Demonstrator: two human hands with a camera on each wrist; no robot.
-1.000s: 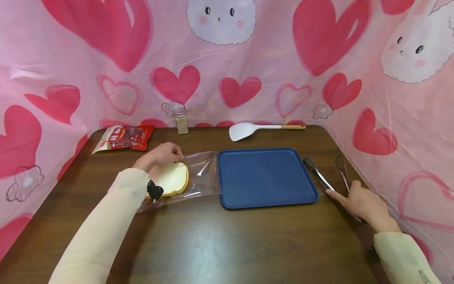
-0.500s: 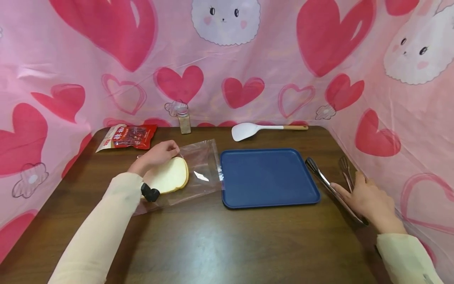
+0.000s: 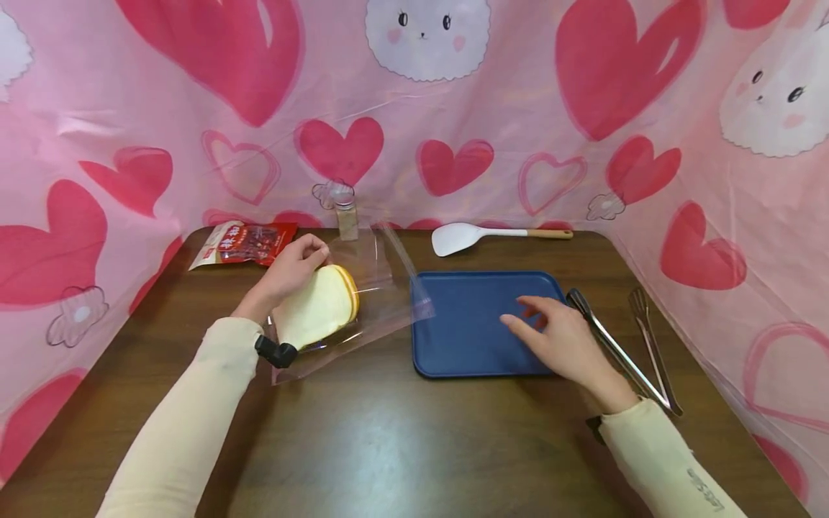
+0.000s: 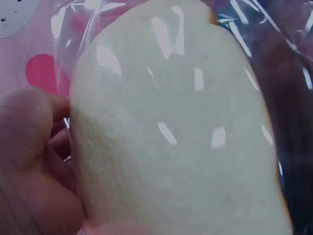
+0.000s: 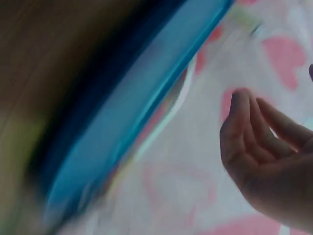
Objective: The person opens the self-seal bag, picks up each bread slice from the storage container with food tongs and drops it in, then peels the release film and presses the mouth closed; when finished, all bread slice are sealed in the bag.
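My left hand [image 3: 291,272] pinches the far edge of a clear plastic bag [image 3: 388,302] with sliced bread [image 3: 320,306] inside. The bag is tilted up off the table, and its zip end reaches over the left edge of a blue tray [image 3: 453,360]. Close up in the left wrist view, the bread [image 4: 176,107] fills the middle behind shiny plastic, with the thumb and fingers at its side. My right hand [image 3: 563,338] hovers over the right part of the tray, fingers loosely bent and holding nothing. Metal tongs [image 3: 624,356] lie spread on the table right of that hand.
A white spatula with a wooden handle [image 3: 456,239] lies behind the tray. At the back left are a red food packet [image 3: 249,243] and a seasoning jar [image 3: 347,219]. Pink patterned cloth [image 3: 427,93] walls the table's back and sides.
My right hand has let go of the tongs and moved left over the tray. My left hand has raised and tilted the bag of bread.
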